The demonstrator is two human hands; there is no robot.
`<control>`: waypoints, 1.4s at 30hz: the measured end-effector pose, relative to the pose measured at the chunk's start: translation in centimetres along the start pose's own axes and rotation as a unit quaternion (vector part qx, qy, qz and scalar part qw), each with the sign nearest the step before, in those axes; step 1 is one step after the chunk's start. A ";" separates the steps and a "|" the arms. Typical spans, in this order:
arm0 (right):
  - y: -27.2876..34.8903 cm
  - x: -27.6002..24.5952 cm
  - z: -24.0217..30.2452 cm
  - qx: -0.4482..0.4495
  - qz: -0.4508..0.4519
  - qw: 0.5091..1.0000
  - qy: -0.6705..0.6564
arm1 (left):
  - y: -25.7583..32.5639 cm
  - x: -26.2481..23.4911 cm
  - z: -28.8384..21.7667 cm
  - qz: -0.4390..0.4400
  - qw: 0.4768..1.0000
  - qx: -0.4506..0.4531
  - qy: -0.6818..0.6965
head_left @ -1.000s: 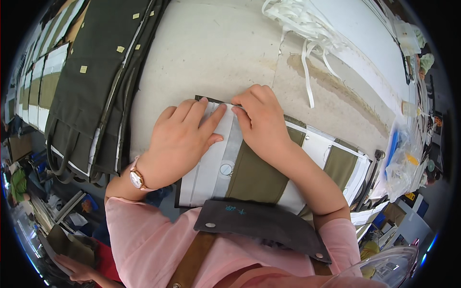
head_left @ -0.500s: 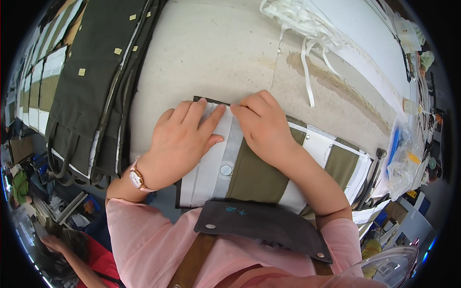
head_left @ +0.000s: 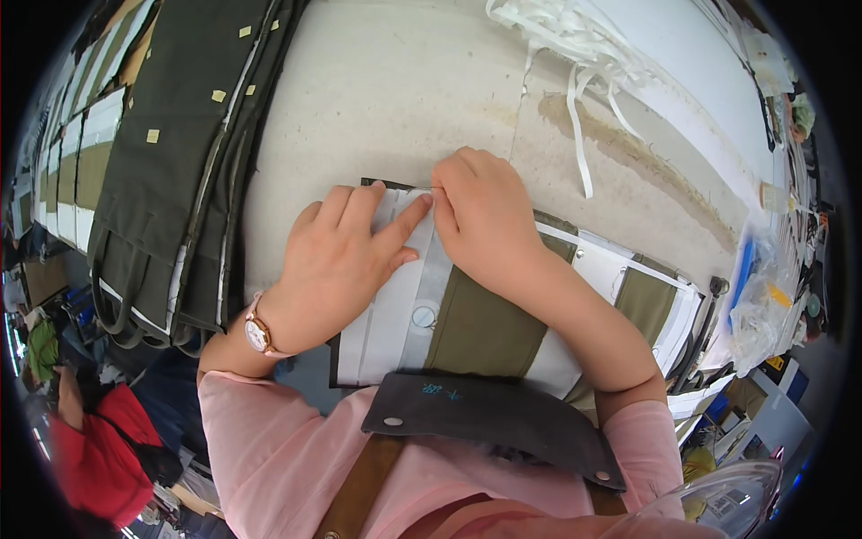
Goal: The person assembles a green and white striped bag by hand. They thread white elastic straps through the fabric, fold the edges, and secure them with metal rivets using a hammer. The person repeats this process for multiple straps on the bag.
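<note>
Worktable — both hands, left hand and right hand, flat on fabric panel.

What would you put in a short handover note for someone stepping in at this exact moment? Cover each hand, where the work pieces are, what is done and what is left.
Left hand: flat, palm down on the white-and-olive fabric panel.
Right hand: fingers pinching the panel's top edge.
Panel lies on the worktable, near edge; dark finished pieces stacked left, white straps far right.
Done: panel laid flat.
Left: top edge apparently still being worked.
</note>
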State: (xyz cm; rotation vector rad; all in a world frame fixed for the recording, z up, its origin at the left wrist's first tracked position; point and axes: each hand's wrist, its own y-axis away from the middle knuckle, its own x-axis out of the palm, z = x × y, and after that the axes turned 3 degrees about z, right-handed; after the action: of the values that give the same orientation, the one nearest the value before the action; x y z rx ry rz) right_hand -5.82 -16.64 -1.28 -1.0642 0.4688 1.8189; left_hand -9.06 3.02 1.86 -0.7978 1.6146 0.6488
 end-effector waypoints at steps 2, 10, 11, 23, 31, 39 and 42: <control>0.6 0.5 -0.7 -0.036 -0.031 0.999 -0.016 | 0.0 0.2 -0.2 0.003 1.000 -0.013 -0.013; 2.1 -0.1 -1.9 -0.135 -0.044 0.990 -0.018 | -0.1 0.3 0.1 -0.009 1.000 -0.007 -0.007; 2.2 -0.1 -1.7 -0.136 -0.046 0.990 -0.008 | -0.1 0.2 0.2 -0.012 1.000 -0.003 0.000; 1.8 -0.2 -1.3 -0.164 -0.040 0.984 0.049 | -0.2 0.3 0.1 -0.017 1.000 -0.009 0.011; 2.0 0.2 -0.4 -0.141 -0.060 0.982 0.112 | -0.4 0.0 -0.2 -0.002 1.000 -0.019 -0.005; 1.7 -1.8 -0.8 0.014 -0.014 1.000 -0.004 | -0.2 -0.7 -1.1 0.017 1.000 0.004 -0.013; 1.4 -3.1 -1.2 0.036 0.058 0.997 -0.042 | 0.1 -0.4 -1.3 0.019 1.000 0.014 -0.005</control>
State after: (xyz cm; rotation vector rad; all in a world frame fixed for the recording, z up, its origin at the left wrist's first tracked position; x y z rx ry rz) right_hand -5.94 -19.78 0.43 -0.9250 0.5521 1.9256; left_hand -9.86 2.11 2.53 -0.7434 1.6291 0.6543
